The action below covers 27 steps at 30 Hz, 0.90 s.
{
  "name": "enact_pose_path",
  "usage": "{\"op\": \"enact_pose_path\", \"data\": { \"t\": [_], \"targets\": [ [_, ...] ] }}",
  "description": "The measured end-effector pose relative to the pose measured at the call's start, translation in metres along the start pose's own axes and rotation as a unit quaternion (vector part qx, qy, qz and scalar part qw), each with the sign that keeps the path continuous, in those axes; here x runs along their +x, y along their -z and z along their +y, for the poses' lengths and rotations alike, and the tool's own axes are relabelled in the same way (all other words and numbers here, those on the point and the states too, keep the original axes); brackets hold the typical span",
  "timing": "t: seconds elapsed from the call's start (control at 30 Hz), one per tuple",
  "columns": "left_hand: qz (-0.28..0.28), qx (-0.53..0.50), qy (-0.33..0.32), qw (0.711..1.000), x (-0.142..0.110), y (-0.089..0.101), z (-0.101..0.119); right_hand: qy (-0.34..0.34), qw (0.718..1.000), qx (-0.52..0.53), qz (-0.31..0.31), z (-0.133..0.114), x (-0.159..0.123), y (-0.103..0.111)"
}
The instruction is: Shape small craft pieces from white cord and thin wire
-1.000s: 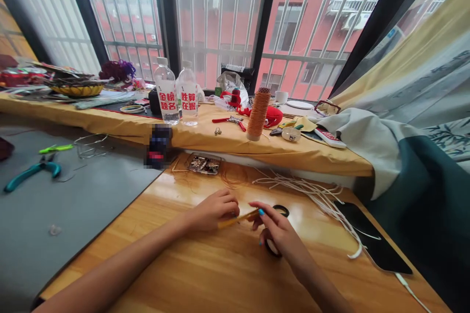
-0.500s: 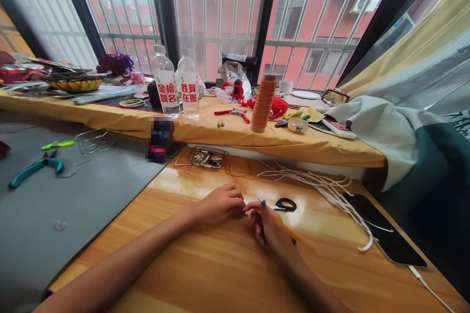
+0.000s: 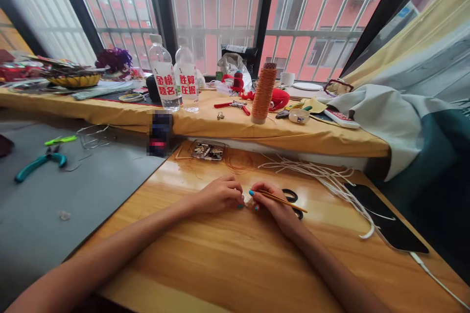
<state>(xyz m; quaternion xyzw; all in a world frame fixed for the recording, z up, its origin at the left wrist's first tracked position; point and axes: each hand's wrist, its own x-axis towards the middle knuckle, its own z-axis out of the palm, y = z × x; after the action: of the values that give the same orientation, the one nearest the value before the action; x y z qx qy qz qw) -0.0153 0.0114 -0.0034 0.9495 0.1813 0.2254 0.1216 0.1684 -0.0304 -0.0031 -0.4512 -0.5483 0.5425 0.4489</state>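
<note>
My left hand [image 3: 222, 193] rests on the wooden table with its fingertips pinched together; whatever lies between them is too small to make out. Just across from it, my right hand [image 3: 273, 203] is closed around a slender golden tool [image 3: 284, 199], slim like a stick or tweezers, which slants down to the right. A tiny pale piece [image 3: 250, 202] shows at the right fingertips, in the narrow gap between both hands. Black-handled scissors [image 3: 291, 195] lie partly hidden behind my right hand.
Behind the hands sit a clear box of small metal parts [image 3: 208, 150] and thin orange thread [image 3: 238, 160]. White cords [image 3: 319, 178] cross a dark phone [image 3: 391, 222] at right. Teal pliers [image 3: 40, 164] lie left. A cloth-covered ledge holds bottles [image 3: 164, 83] and an orange thread spool [image 3: 264, 93].
My right hand has turned and its fingers have closed in a pinch; the golden tool now shows clearly across it. The pale piece has come into sight. The view has shifted slightly.
</note>
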Motion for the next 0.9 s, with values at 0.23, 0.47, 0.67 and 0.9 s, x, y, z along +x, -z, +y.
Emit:
{"op": "enact_pose_path", "data": {
  "t": [0.23, 0.47, 0.67, 0.9],
  "targets": [
    [-0.003, -0.001, 0.003, 1.000, -0.004, 0.004, 0.004, -0.135, 0.991, 0.019, -0.016, -0.012, -0.006, -0.001],
    [-0.008, 0.014, -0.001, 1.000, -0.006, 0.003, 0.003, -0.099, 0.994, -0.014, -0.046, -0.023, -0.017, -0.001],
    [-0.017, 0.014, -0.004, 1.000, -0.007, 0.004, 0.003, -0.107, 0.991, -0.065, -0.052, -0.026, -0.016, 0.000],
    [-0.016, 0.030, -0.007, 0.999, -0.007, 0.005, 0.006, -0.063, 0.994, -0.077, -0.051, -0.015, -0.016, -0.002]
  ]
}}
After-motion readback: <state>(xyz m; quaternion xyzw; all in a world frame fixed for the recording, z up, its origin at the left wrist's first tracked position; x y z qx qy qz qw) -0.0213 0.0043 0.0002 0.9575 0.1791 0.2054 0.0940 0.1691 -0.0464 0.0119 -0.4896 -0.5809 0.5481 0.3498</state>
